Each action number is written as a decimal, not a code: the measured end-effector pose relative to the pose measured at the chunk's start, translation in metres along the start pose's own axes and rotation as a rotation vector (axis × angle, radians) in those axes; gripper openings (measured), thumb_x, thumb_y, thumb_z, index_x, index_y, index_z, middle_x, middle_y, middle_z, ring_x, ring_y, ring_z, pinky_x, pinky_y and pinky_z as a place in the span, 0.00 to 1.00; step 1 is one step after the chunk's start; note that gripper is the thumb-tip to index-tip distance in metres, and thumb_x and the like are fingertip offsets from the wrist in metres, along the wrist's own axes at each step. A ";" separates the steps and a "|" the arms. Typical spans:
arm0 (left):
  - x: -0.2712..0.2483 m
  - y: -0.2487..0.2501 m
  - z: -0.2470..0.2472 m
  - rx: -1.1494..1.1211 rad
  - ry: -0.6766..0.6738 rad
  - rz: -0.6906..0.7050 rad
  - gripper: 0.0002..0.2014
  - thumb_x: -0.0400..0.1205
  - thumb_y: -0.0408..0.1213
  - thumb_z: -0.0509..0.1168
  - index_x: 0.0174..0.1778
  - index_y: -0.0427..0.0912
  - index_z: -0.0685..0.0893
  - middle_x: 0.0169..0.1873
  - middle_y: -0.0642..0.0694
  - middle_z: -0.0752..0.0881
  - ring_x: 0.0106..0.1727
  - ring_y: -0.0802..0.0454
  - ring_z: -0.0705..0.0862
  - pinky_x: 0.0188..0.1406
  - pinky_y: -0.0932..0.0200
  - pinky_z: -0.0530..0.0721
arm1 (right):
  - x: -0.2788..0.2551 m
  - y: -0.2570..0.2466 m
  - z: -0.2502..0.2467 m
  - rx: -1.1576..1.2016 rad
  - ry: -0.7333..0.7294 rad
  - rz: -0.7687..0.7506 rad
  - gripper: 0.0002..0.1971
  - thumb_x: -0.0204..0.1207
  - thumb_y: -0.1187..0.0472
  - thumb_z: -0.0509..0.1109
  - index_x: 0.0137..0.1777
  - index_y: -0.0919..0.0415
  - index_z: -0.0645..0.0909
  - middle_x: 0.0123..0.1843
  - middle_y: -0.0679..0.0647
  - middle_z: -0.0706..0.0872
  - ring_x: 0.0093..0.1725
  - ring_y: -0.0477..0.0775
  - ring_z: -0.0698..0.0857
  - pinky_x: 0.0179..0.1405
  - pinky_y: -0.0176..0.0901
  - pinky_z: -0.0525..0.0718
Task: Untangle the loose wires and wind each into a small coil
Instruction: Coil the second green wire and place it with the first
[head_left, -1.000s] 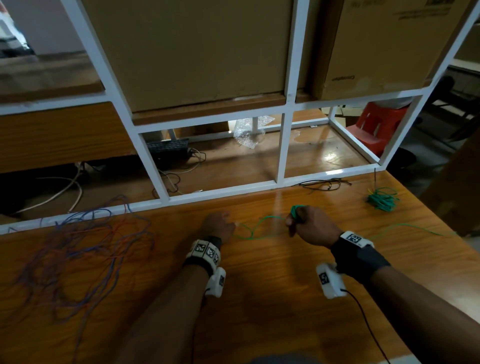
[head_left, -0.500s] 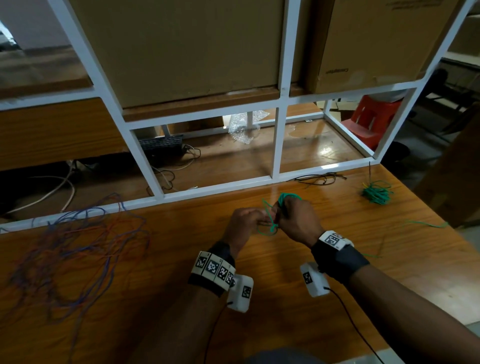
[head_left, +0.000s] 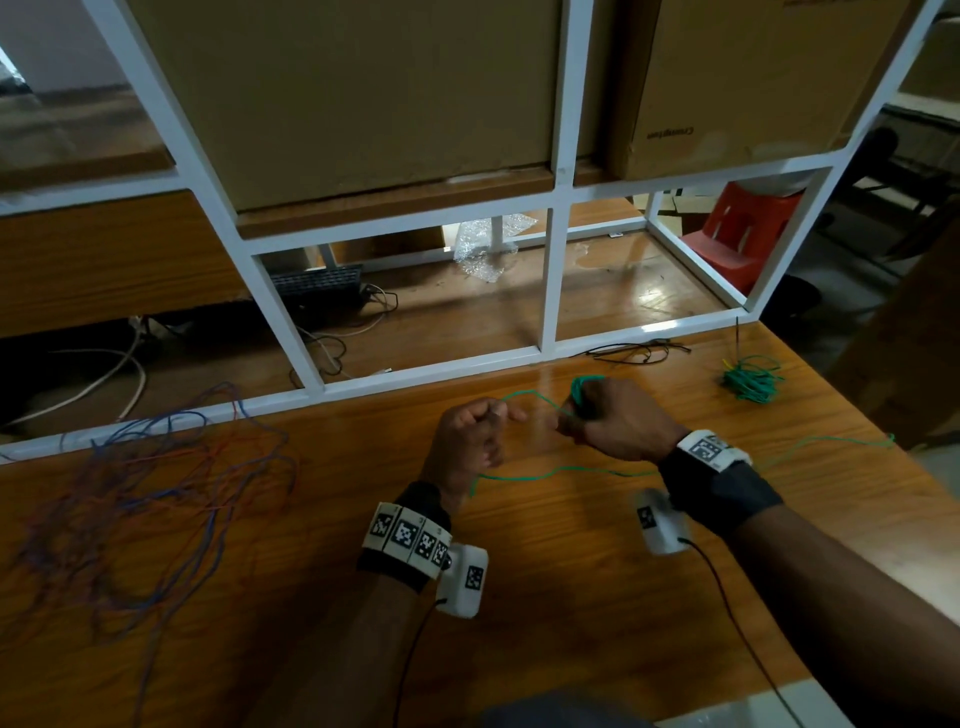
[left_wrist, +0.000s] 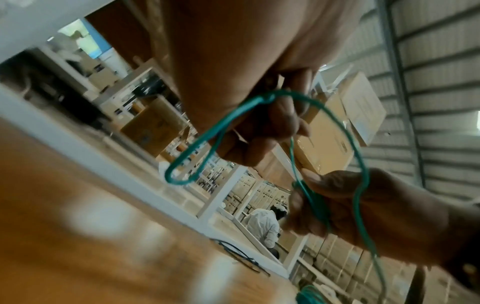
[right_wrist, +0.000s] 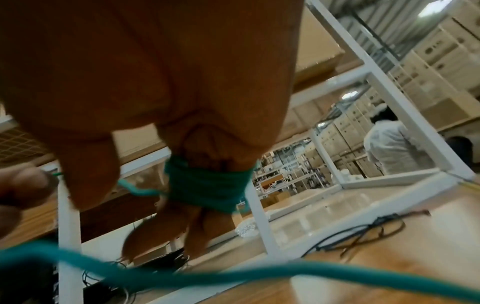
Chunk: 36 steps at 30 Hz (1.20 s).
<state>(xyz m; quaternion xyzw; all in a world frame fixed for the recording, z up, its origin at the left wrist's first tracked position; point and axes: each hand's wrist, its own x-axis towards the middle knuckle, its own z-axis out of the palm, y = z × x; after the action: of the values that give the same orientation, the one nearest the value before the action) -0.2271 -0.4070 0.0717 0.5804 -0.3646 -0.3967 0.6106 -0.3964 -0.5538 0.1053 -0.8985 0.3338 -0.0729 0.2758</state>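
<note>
1. Left hand (head_left: 470, 436): fisted, pinching green wire (head_left: 524, 396) above table (head_left: 571, 597).
2. Right hand (head_left: 613, 423): fingers (right_wrist: 207, 232) carrying wound green turns, thumb curled close.
3. Slack trailing right across table.
4. Finished green coil (head_left: 750, 379) far right; blue/red tangle (head_left: 156, 493) far left.
</note>
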 end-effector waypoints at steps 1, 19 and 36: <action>-0.001 0.006 -0.001 0.079 -0.012 0.015 0.14 0.90 0.37 0.61 0.48 0.35 0.90 0.22 0.44 0.67 0.22 0.53 0.64 0.26 0.59 0.65 | -0.001 0.002 -0.005 -0.098 -0.114 -0.005 0.15 0.79 0.41 0.73 0.39 0.50 0.80 0.38 0.48 0.87 0.41 0.52 0.87 0.40 0.51 0.83; 0.025 0.042 -0.050 0.802 0.096 0.327 0.08 0.81 0.44 0.75 0.51 0.45 0.93 0.47 0.51 0.93 0.46 0.65 0.87 0.50 0.61 0.87 | -0.006 0.013 -0.029 -0.021 0.093 -0.143 0.18 0.86 0.49 0.71 0.35 0.54 0.87 0.32 0.45 0.88 0.32 0.41 0.85 0.30 0.33 0.76; 0.046 0.070 -0.036 0.857 0.287 0.830 0.05 0.81 0.37 0.74 0.48 0.40 0.94 0.42 0.46 0.92 0.42 0.57 0.86 0.47 0.68 0.81 | 0.011 0.003 -0.048 -0.138 -0.296 -0.152 0.16 0.86 0.43 0.68 0.46 0.49 0.91 0.41 0.47 0.90 0.43 0.53 0.88 0.45 0.52 0.86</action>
<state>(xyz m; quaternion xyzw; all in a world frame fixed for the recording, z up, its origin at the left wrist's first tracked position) -0.1706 -0.4330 0.1383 0.6317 -0.6013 0.1383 0.4693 -0.4047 -0.5845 0.1434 -0.9388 0.2250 0.0630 0.2532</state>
